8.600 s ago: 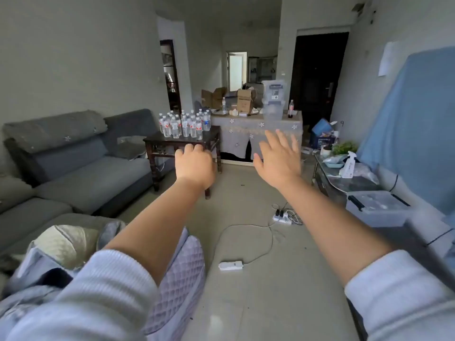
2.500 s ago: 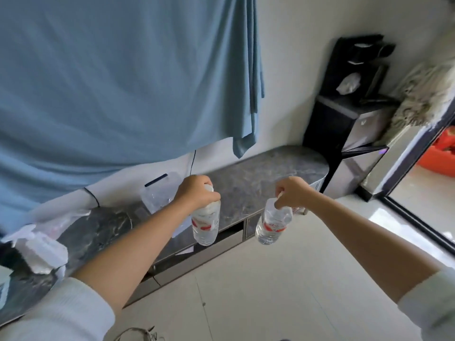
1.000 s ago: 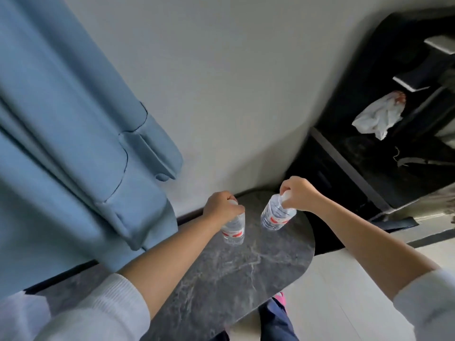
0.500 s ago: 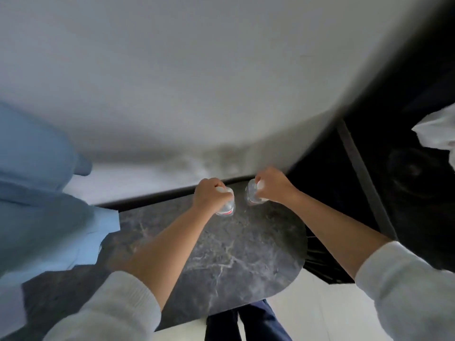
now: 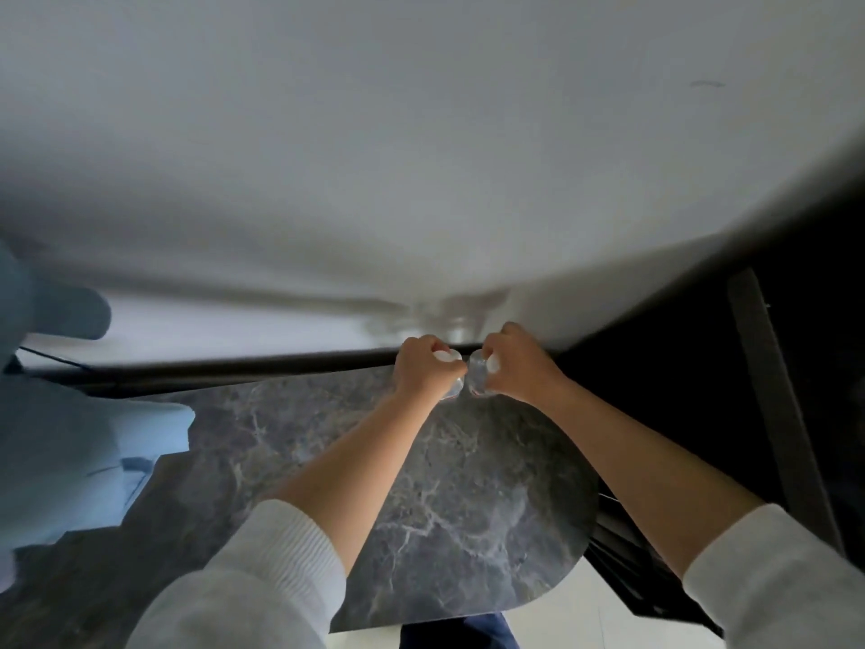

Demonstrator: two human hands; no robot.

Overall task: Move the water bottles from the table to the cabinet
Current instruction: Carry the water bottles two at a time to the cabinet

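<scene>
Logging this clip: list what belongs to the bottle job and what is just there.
Job: left bottle in left hand; right bottle in right hand; marble cabinet top under both.

Just there: blue cloth, white wall, black unit.

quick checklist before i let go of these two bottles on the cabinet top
1. Left hand grips its bottle near the cap: ok.
2. Right hand grips the other bottle near the cap: ok.
3. Both bottles are over the marble cabinet top, at its back edge by the wall: ok.
4. Bottle bases rest flat on the top: cannot tell, the hands hide them.
5. Gap between the two bottles: cannot tell, they look very close or touching.
6. Bottles upright: ok, caps face up.
</scene>
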